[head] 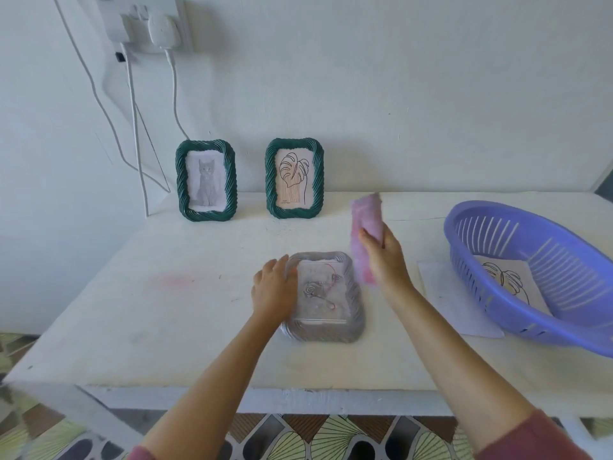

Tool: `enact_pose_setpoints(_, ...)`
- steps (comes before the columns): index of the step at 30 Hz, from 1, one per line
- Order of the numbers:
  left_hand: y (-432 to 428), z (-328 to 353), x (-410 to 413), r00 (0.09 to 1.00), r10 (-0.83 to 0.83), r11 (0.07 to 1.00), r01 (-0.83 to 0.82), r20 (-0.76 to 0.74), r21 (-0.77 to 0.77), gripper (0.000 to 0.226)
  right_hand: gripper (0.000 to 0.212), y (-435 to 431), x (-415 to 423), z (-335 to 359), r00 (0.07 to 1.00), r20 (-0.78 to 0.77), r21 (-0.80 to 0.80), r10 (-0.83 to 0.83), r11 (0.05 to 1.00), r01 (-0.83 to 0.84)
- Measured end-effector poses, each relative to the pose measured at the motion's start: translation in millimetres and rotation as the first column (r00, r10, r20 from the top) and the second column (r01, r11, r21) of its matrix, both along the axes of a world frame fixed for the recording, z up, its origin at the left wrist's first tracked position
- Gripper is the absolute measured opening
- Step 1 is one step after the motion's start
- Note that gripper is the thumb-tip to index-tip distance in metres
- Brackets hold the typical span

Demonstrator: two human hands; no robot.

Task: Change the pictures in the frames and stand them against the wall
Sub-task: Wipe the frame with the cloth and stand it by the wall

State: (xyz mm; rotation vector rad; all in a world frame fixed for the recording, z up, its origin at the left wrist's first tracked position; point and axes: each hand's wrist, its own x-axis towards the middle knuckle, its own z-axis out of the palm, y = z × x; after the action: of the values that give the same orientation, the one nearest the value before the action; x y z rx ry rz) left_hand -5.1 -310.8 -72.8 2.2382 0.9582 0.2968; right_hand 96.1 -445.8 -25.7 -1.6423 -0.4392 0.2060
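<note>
Cables: white cables [132, 104] hang down the wall from a socket [146, 24], far beyond my left hand and to its left.
Cat frame: a green frame with a grey cat picture [206, 180] stands upright against the wall, well beyond my left hand and a little left of it.
Left hand: my left hand [273, 290] lies flat with the fingers spread, palm down, on the left edge of the grey frame. It presses on the frame; it does not close around it.
Leaf frame: a second green frame with a leaf drawing [294, 178] stands upright against the wall, straight beyond my left hand.
Grey frame: the grey frame [323, 297] lies flat on the tabletop [166, 310], between my two hands, with a line drawing inside. It looks blurred.
Pink cloth: a pink cloth [366, 227], blurred, is in my right hand and stands up above the fingers; its lower end hangs just beside the right edge of the grey frame.
Right hand: my right hand [386, 260] is closed around the pink cloth, lifted above the tabletop.
Paper: a white sheet [454, 307] lies on the tabletop to the right of my right arm, partly under the basket.
Basket: a purple plastic basket [544, 320] stands right of my right hand, with a leaf drawing [504, 280] inside.
</note>
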Motion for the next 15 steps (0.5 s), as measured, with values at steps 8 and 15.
enact_pose_setpoints(8,-1,-23,1,0.997,-0.05,0.985,0.058,-0.051,0.161,0.04,0.049,37,8,-59,0.688,0.414,-0.837,0.597,0.546,0.029)
enact_pose_setpoints(15,4,-26,1,0.996,-0.043,0.981,0.058,-0.083,0.187,0.043,0.063,-38,-38,-59,0.527,0.403,-0.791,0.749,0.574,-0.212)
